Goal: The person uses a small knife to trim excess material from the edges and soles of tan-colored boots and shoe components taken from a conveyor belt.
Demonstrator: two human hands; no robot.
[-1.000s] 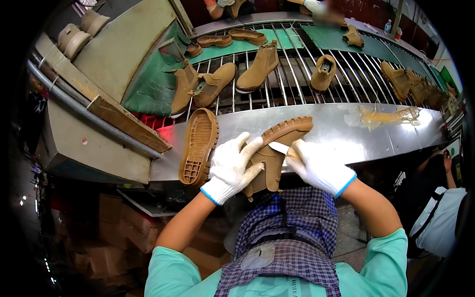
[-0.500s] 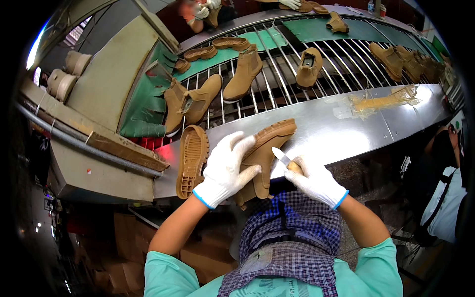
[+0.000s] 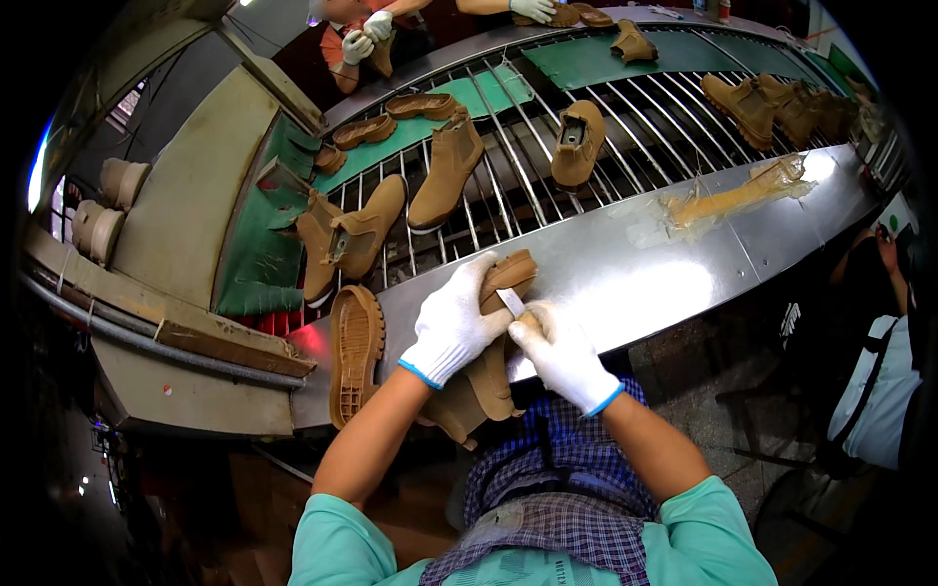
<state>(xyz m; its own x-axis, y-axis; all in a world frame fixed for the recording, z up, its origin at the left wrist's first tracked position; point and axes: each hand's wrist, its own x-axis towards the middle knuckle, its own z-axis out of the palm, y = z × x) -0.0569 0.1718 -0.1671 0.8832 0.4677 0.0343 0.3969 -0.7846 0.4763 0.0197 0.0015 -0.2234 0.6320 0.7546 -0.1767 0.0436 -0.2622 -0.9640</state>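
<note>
A tan ankle boot (image 3: 489, 379) lies on its side at the bench's front edge, its toe pointing away from me. My left hand (image 3: 451, 320), in a white knit glove, is closed around its front part, by the thick lugged sole. My right hand (image 3: 567, 356), gloved the same way, grips a short knife (image 3: 511, 303) with a pale, rounded blade. The blade lies against the boot's toe end, near my left fingertips; the right fingers cover most of its handle. Just left of my left hand rests a loose tan outsole (image 3: 356, 354), tread cavities facing up.
Beyond the metal ledge (image 3: 635, 283) runs a bar rack bearing several boots, including an upright boot (image 3: 447, 176) and another boot (image 3: 578, 146). Outsoles (image 3: 420, 106) lie on green sheeting. A machine housing (image 3: 186, 186) stands left. Across the rack, a co-worker's gloved hands (image 3: 366, 37) hold a boot.
My right hand has moved left, bringing the knife blade onto the boot's toe end. My left hand has shifted toward the toe, its fingers closing there. The whole view has shifted slightly.
</note>
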